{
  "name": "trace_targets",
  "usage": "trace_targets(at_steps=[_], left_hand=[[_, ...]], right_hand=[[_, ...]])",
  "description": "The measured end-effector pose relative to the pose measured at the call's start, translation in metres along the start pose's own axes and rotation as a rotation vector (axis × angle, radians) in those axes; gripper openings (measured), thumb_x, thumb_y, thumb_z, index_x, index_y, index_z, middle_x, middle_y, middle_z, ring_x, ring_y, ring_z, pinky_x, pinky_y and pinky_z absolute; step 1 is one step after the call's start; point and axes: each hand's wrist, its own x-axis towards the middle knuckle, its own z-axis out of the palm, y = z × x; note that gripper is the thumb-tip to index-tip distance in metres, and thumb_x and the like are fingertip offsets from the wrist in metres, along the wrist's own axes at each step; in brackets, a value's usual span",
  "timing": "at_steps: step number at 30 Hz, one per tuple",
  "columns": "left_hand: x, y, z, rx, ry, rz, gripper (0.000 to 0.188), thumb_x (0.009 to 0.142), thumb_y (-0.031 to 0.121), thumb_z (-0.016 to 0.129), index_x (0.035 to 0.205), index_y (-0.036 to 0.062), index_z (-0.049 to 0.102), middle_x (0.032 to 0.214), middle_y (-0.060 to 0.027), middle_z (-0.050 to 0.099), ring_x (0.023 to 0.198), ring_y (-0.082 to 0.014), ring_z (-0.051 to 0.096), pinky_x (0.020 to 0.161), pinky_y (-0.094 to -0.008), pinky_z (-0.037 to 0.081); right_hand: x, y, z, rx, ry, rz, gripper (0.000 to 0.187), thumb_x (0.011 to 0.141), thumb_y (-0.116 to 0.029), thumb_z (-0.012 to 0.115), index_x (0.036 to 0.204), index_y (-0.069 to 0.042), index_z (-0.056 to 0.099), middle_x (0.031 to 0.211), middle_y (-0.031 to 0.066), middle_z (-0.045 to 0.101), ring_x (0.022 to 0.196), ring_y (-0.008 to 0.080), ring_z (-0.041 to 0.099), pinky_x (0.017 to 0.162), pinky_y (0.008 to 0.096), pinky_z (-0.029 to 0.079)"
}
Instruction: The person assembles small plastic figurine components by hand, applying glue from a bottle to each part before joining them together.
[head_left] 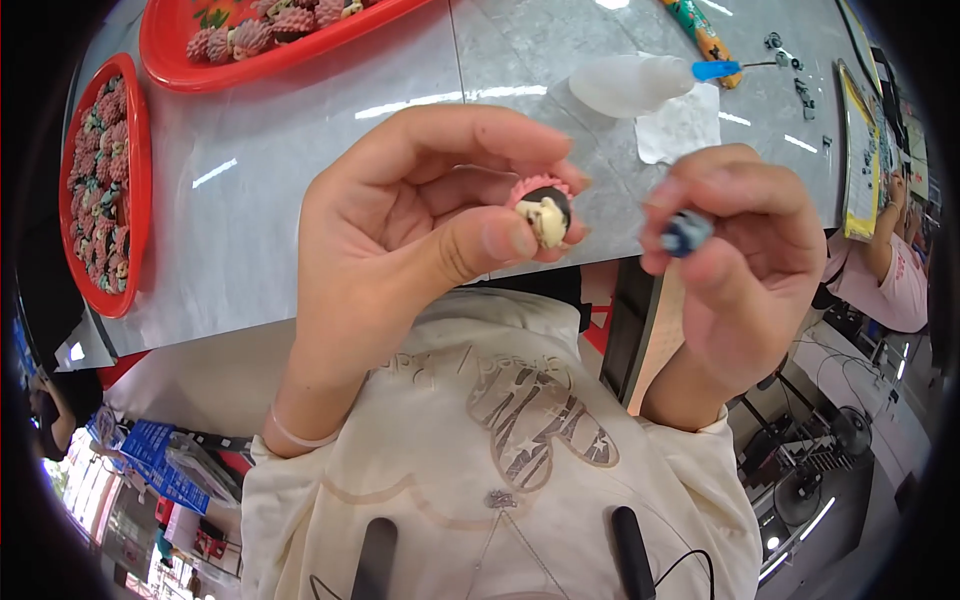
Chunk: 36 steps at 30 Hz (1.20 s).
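My left hand (pixel 400 220) pinches a small figurine head (pixel 543 212) between thumb and fingers. The head has a cream face, dark hair and a ridged pink top, and its face side shows. To the right, my right hand (pixel 745 260) grips a small dark blue and grey figurine part (pixel 687 233) with thumb and fingertips; it is blurred and I cannot make out its exact shape. The two pieces are held apart, above the table's near edge.
A red oval tray (pixel 143 200) of pink-topped heads stands at the left, and a larger red tray (pixel 290 72) behind it. A white squeeze bottle (pixel 630 85) with blue needle tip lies by a white tissue (pixel 680 125). Small dark parts (pixel 803 97) lie far right on the grey table (pixel 250 240).
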Motion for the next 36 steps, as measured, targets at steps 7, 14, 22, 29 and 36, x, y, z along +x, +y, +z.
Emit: trace_targets(at_steps=[7,14,22,29,36], left_hand=[[-0.002,0.002,0.000,-0.056,0.061,-0.039,0.039,0.069,0.023,0.070,0.093,-0.0015,0.052,0.090,-0.0136,0.057,0.079,-0.0159,0.057,0.065,-0.0233,0.048],[-0.002,0.004,0.001,-0.122,0.061,-0.067,0.035,0.069,0.022,0.069,0.090,-0.0019,0.055,0.084,-0.0135,0.058,0.076,-0.0167,0.058,0.064,-0.0240,0.048],[-0.001,-0.007,-0.007,0.044,0.041,0.138,0.026,0.068,0.014,0.069,0.085,-0.0027,0.059,0.079,-0.0123,0.057,0.072,-0.0171,0.058,0.063,-0.0241,0.048],[-0.004,0.005,-0.002,-0.196,0.061,-0.038,0.030,0.068,0.004,0.069,0.093,-0.0060,0.055,0.086,-0.0142,0.058,0.073,-0.0164,0.058,0.066,-0.0252,0.048],[-0.016,0.046,-0.041,0.147,0.111,0.248,0.026,0.077,0.009,0.060,0.097,-0.0073,0.053,0.095,-0.0150,0.056,0.083,-0.0172,0.056,0.073,-0.0271,0.047]], right_hand=[[0.007,0.011,0.017,-0.369,-0.092,-0.329,0.023,0.068,0.003,0.065,0.086,0.005,0.052,0.083,0.0211,0.055,0.067,0.0192,0.058,0.056,0.0209,0.047],[0.003,0.010,0.026,-0.500,0.019,-0.385,0.018,0.068,0.004,0.064,0.083,0.005,0.055,0.080,0.0213,0.056,0.058,0.0174,0.058,0.049,0.0208,0.048],[0.008,0.009,0.033,-0.763,0.001,-0.513,0.021,0.064,0.002,0.068,0.081,0.005,0.055,0.074,0.0193,0.057,0.062,0.0197,0.060,0.051,0.0208,0.049],[0.011,0.014,0.037,-0.801,0.013,-0.558,0.022,0.059,0.003,0.068,0.079,0.003,0.058,0.077,0.0162,0.058,0.063,0.0191,0.058,0.051,0.0235,0.046],[0.003,0.004,0.027,-0.950,-0.010,-0.599,0.035,0.076,-0.033,0.059,0.087,0.000,0.061,0.094,0.0163,0.053,0.078,0.0231,0.052,0.058,0.0269,0.042]])
